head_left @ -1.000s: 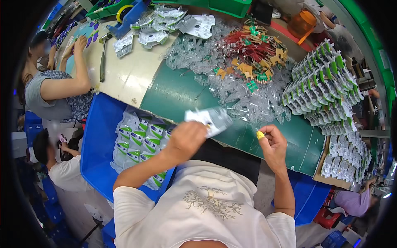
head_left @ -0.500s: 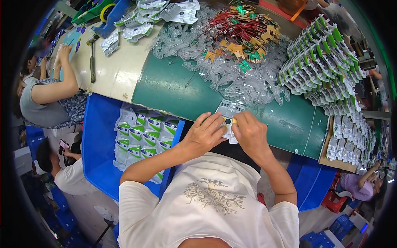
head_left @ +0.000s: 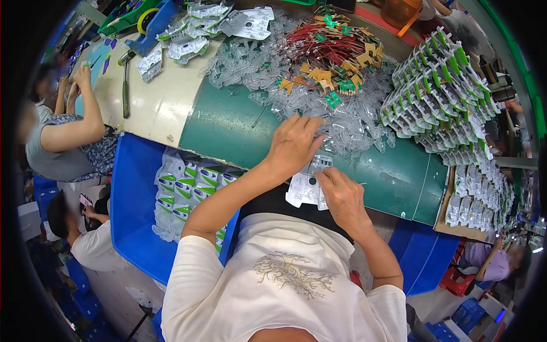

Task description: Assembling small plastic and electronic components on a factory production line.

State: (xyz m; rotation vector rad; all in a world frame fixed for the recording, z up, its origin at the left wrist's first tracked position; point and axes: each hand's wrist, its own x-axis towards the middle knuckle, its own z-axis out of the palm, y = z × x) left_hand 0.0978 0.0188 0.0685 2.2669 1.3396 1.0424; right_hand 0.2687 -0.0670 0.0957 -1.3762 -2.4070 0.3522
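Head view: left hand (head_left: 293, 145) pressing flat-fingered on the upper end of a clear blister pack (head_left: 306, 185) lying at the near edge of the green bench (head_left: 228, 122); right hand (head_left: 342, 196) pinching the pack's lower right side, fingers curled over it. Heap of empty clear blisters (head_left: 347, 117) crowding just beyond the pack, red wired parts (head_left: 327, 48) farther back, finished carded packs (head_left: 441, 94) stacking at right, blue bin (head_left: 134, 211) of filled packs sitting at left. Possibly risking a slip off the bench edge through uneven pressing, or snagging neighbouring blisters.
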